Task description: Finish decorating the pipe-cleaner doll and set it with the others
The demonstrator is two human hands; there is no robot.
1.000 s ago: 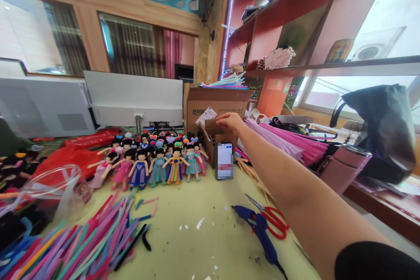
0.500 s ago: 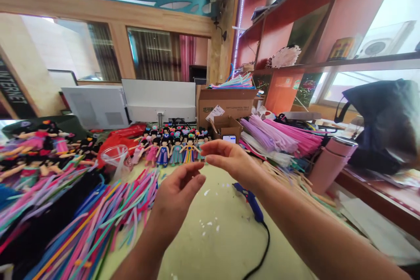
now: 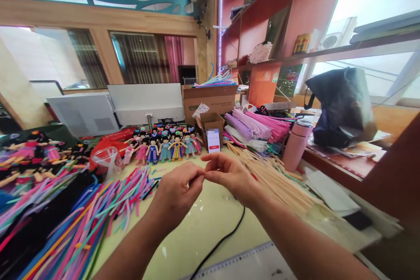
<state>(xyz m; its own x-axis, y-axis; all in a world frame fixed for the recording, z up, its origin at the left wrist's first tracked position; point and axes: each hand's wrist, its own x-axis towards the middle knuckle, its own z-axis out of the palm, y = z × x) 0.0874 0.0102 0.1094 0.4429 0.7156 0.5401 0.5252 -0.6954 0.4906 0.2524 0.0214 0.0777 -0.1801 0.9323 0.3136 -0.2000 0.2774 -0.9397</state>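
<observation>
Over the middle of the table, my left hand (image 3: pixel 180 192) is closed, with thumb and index finger pinched together. Its fingertips meet those of my right hand (image 3: pixel 231 178), whose thumb and fingers also come together in a pinch. Anything held between them is too small or too hidden to make out. Beyond the hands, several small dolls (image 3: pixel 166 148) with black hair and colourful dresses stand in rows. A black cable (image 3: pixel 226 237) runs beneath my right hand; the glue gun seen earlier is almost wholly hidden behind that hand.
Colourful pipe cleaners (image 3: pixel 88 223) spread over the left side, with more dolls (image 3: pixel 31 151) behind. Beige strips (image 3: pixel 278 181) and a pink bottle (image 3: pixel 297 145) lie and stand right. A phone (image 3: pixel 213 141) leans against a cardboard box (image 3: pixel 210 98). A ruler-edged board (image 3: pixel 252 264) is at the front.
My hands have come together, fingertips now touching and fingers more closed. The view has swung right, bringing the beige strips and the board's ruled edge into sight.
</observation>
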